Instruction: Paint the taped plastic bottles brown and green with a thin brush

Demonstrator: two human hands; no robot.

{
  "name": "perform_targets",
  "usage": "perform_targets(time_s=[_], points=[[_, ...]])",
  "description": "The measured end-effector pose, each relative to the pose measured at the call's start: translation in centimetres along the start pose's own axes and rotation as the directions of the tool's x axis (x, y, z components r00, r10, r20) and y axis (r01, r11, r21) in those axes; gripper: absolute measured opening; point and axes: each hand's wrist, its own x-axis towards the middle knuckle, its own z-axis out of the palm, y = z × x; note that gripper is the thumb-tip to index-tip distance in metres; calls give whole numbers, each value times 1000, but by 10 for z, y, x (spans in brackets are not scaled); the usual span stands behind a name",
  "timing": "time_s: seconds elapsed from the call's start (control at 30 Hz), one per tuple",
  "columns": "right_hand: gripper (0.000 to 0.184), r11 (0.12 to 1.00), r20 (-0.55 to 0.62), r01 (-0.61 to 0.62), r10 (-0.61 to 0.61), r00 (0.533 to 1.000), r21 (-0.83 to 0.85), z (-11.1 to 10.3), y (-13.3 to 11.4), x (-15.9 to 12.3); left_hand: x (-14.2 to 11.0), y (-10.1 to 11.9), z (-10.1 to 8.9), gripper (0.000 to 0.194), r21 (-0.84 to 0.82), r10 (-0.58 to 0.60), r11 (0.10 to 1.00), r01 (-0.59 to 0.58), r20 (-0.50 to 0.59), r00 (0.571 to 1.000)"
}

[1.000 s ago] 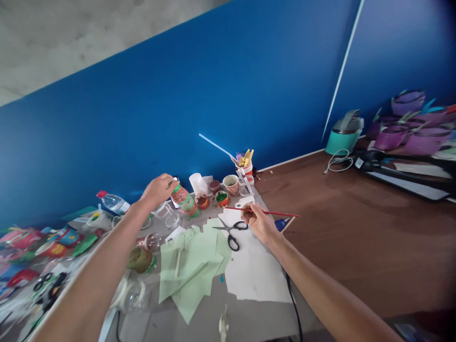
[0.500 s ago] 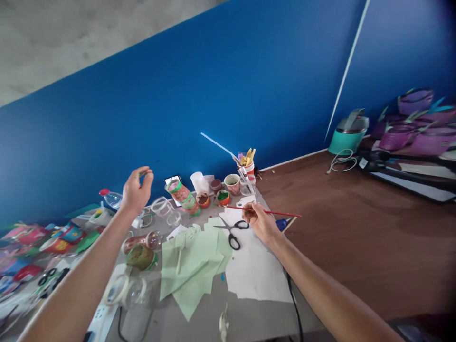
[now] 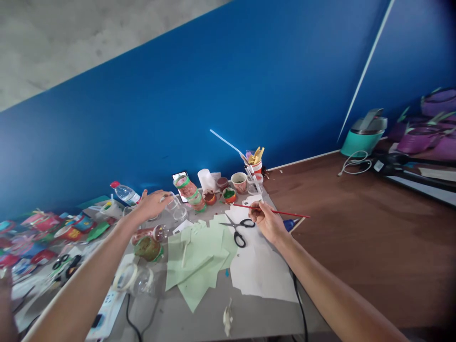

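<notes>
My right hand (image 3: 265, 219) is closed in a pinch around a thin red paintbrush (image 3: 290, 213), held nearly level above the papers. Its tip points left, close to a small pot of green paint (image 3: 229, 195). My left hand (image 3: 153, 205) is empty, fingers stretched out over the near end of a clear plastic cup (image 3: 179, 212); whether they touch it is unclear. Just behind stands a bottle-shaped piece painted reddish-brown with green bands (image 3: 193, 196), leaning slightly. Below the left hand are a brown-painted bottle (image 3: 142, 234) and an olive-green painted piece (image 3: 147, 249).
Black-handled scissors (image 3: 240, 232) lie on white paper (image 3: 261, 275) beside pale green sheets (image 3: 195, 261). A brown paint pot (image 3: 209, 196), paper cup (image 3: 239, 182) and phone (image 3: 180, 178) stand along the blue wall. Left are a water bottle (image 3: 125, 192) and colourful cups (image 3: 67, 232).
My left hand let go of the painted bottle piece, drew back left, then came down right to the clear cup. My right hand keeps holding the paintbrush. The view turned slightly left.
</notes>
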Motion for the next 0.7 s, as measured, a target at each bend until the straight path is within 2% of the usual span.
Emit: perform_targets(time_s=[0.13, 0.3, 0.5, 0.7], points=[[31, 1000, 13, 9, -9, 1000, -7, -1, 0, 0, 5, 2, 7, 49, 46, -18, 999, 13, 97, 995], [33, 1000, -27, 21, -21, 999, 3, 0, 1, 1, 14, 4, 12, 60, 115, -70, 992, 55, 126, 990], [31, 1000, -33, 17, -17, 999, 3, 1, 1, 1, 15, 1, 21, 56, 179, -86, 982, 55, 167, 982], [33, 1000, -39, 2, -2, 999, 13, 1, 1, 1, 13, -3, 23, 38, 189, -103, 979, 78, 126, 987]])
